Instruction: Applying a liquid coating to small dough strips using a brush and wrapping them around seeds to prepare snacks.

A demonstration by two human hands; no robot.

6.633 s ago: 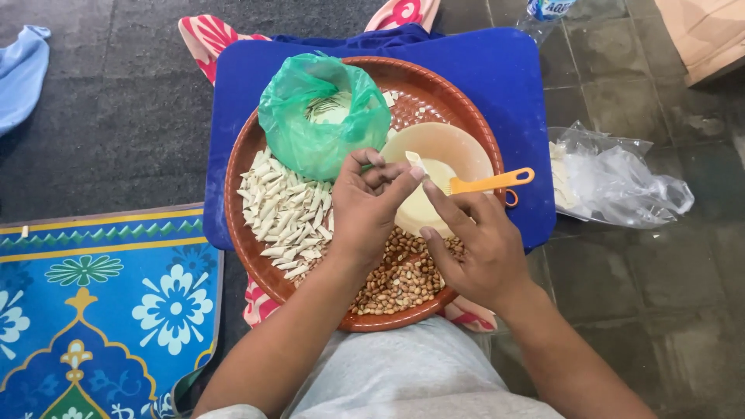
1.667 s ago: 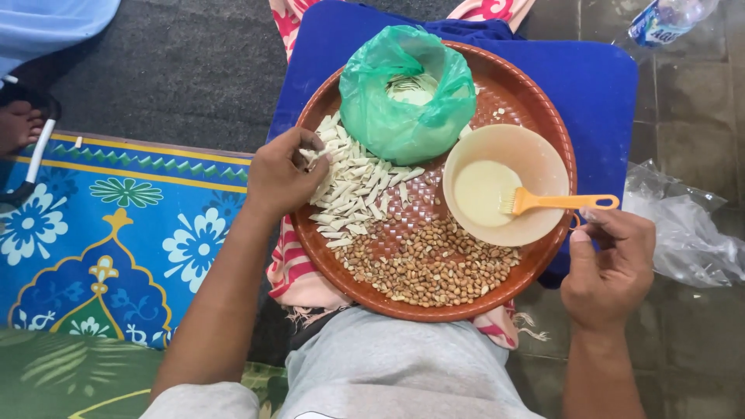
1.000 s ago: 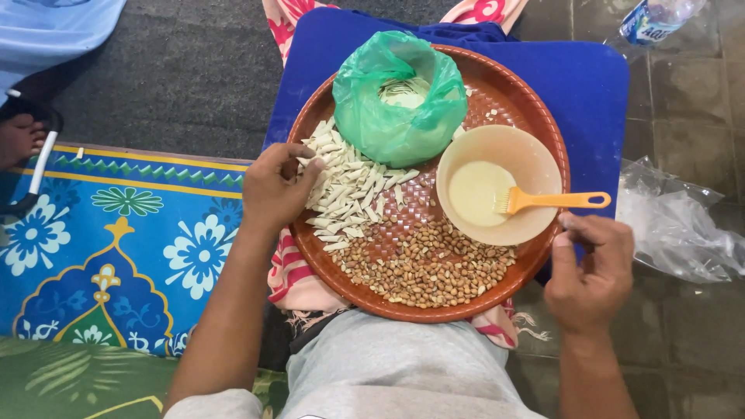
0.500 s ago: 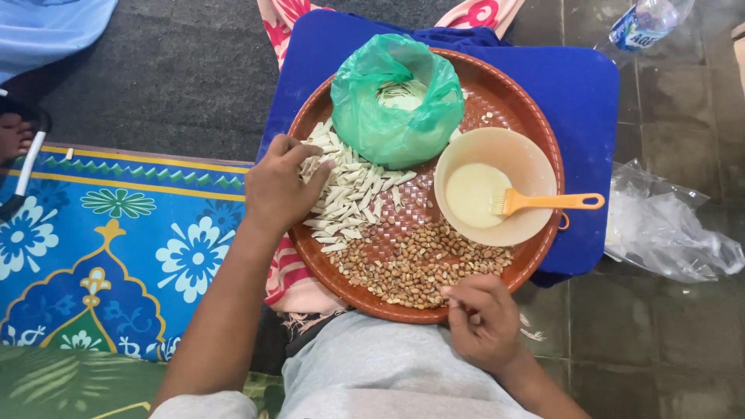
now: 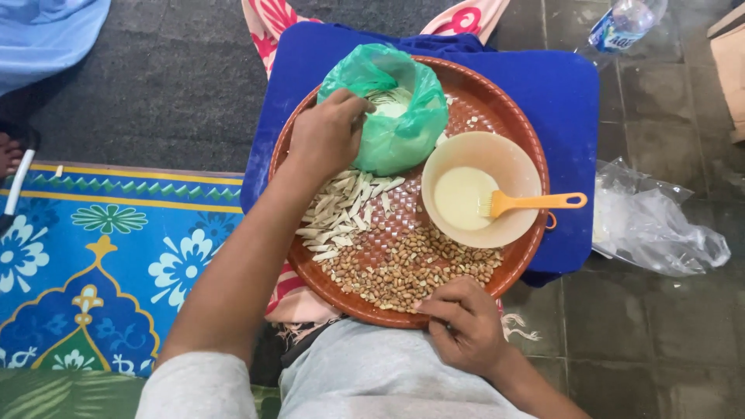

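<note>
Everything sits around the tray (image 5: 518, 128) on my lap. In the tray, the bag (image 5: 403, 128) lies at the far side, and my left hand (image 5: 326, 136) rests at the bag's left edge. The bowl (image 5: 497, 159) stands in the tray's right part, with a brush (image 5: 528, 204) lying in it, handle out over the tray's right rim. The rolled strips (image 5: 341, 209) lie in the tray's left part. The nuts (image 5: 403, 268) lie at the near side, and my right hand (image 5: 466, 326) touches the near rim. A cushion (image 5: 566, 93) lies under the tray.

I see a reddish-brown woven tray (image 5: 508, 116) on a deep blue board (image 5: 563, 101), holding a green bag (image 5: 403, 132) and a cream bowl (image 5: 497, 159) with an orange brush (image 5: 535, 203). The mat (image 5: 101, 264) is bright blue with white flowers.
</note>
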